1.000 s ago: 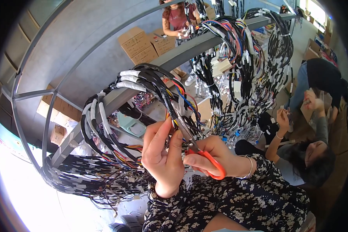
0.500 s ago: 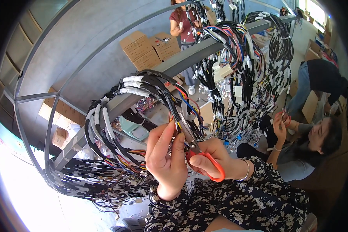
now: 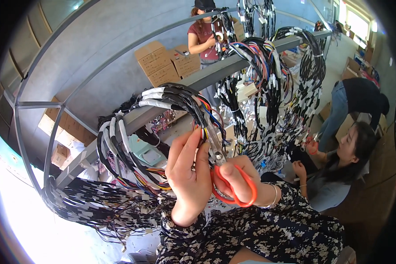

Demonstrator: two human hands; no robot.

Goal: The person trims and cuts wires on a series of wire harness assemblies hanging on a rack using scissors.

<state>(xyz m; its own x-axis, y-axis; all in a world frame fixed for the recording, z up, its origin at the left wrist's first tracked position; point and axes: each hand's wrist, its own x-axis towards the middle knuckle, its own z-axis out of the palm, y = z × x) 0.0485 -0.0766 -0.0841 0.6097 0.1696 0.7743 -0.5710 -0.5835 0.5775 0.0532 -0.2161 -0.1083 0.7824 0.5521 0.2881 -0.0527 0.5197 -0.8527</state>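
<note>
In the middle, my left hand point(image 3: 187, 171) pinches a black-taped wire harness point(image 3: 197, 110) between thumb and fingers, where a bit of yellow wire shows. My right hand point(image 3: 244, 178) grips a pair of scissors point(image 3: 219, 154) with red handles, thumb in one loop. Its metal blades point up and lie against the harness just right of my left fingertips. I cannot tell whether the blades have a wire between them. The harness hangs over a grey metal beam point(image 3: 211, 75), with white-wrapped sections on top and red, blue and orange wires on its right side.
More wire bundles point(image 3: 114, 145) hang on the beam to the left and right. Cardboard boxes point(image 3: 156, 64) stand by the wall. One person point(image 3: 207, 39) stands behind the beam, another point(image 3: 330, 158) sits at the right holding red-handled scissors, and a third point(image 3: 361, 97) bends over behind.
My right hand has turned the scissors, so the red loops show more fully. My left hand keeps its pinch. The seated person's hands have moved apart; the standing person's hand has shifted toward hanging wires.
</note>
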